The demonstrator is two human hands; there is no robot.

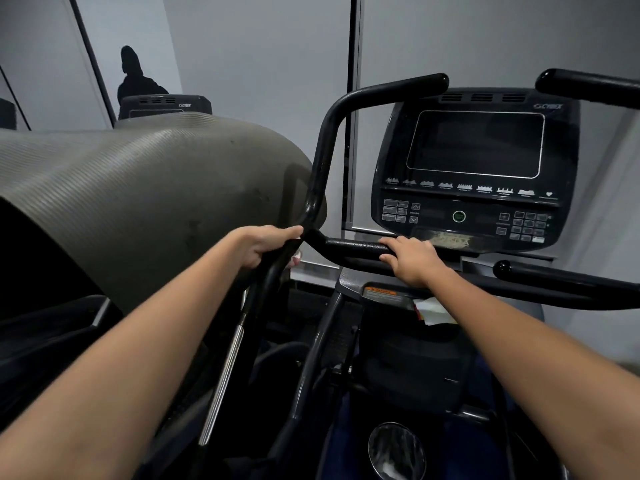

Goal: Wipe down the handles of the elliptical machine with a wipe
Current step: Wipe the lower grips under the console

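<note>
A broad grey ribbed mat [138, 188] droops over the left side of the scene, its far edge against the pale wall [242, 46]. Right of it stands the elliptical machine's dark console [474, 161], screen blank. The long left handle [320, 161] rises and bends right above the console; a short horizontal handle [349, 245] runs just below the console. The left hand [268, 245] grips the long handle at its low bend, fingers curled round it, a bit of pale wipe [296, 259] showing just beneath the hand. The right hand [412, 259] wraps over the short handle.
</note>
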